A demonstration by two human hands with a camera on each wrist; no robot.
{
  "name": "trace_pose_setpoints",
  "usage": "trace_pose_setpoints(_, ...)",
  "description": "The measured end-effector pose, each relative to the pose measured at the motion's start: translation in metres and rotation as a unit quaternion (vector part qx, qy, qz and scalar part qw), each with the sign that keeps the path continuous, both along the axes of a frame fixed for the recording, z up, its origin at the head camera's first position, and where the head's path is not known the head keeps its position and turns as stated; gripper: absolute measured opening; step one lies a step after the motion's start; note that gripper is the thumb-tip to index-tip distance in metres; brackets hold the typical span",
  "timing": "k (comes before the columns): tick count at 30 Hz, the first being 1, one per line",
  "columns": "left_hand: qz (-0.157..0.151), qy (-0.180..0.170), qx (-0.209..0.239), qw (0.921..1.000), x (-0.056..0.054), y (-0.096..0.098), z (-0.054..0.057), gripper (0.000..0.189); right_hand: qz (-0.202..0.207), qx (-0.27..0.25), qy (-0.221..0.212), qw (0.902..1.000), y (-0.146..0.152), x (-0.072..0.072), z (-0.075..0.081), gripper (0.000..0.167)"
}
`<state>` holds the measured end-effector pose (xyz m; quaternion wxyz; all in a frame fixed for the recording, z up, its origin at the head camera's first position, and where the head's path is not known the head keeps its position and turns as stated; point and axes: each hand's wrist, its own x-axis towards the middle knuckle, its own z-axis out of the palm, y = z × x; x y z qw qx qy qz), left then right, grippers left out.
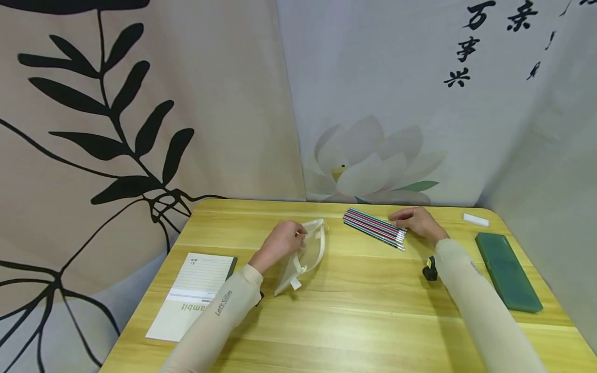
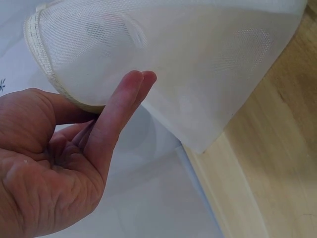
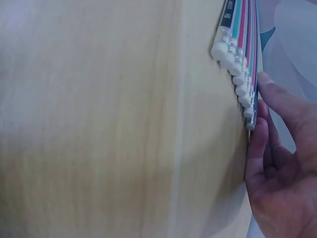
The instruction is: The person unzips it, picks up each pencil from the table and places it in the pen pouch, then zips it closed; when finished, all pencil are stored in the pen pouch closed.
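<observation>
My left hand pinches the edge of a white mesh zip pouch between thumb and fingers. In the left wrist view, two straight fingers lie along the pouch's see-through mesh, with its piped edge at the thumb. My right hand is at the eraser end of a row of striped pencils lying side by side on the table. In the right wrist view, the thumb and fingertips are right at the outermost pencil, beside the white erasers; the fingers are not wrapped round the row.
An open notebook lies at the left, partly under the left sleeve. A green case lies on the right, with a white eraser-like block behind it. The wooden table backs onto a printed curtain.
</observation>
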<state>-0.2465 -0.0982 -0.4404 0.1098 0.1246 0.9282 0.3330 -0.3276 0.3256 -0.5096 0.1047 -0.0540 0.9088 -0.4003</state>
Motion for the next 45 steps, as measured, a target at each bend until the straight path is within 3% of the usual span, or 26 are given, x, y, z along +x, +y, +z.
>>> trace_pose_setpoints(11,0.001,-0.005,-0.009,0.9999,0.003,-0.005,-0.002,0.025,0.008,-0.010,-0.018,0.9998,-0.001,0.000,-0.003,0.033)
trace_pose_setpoints(28,0.016,-0.024,0.003,0.9996,0.000,-0.013,0.003,0.028,0.071,-0.023,-0.020,0.9970,0.001,-0.008,0.015,0.038)
trace_pose_setpoints(37,0.016,-0.027,0.004,0.9995,0.000,-0.010,0.003,0.026,0.043,0.016,-0.005,0.9989,-0.012,-0.013,0.014,0.033)
trace_pose_setpoints(45,0.009,-0.021,-0.009,0.9997,0.000,-0.009,0.001,0.026,0.066,0.044,0.018,0.9967,-0.012,-0.015,0.009,0.032)
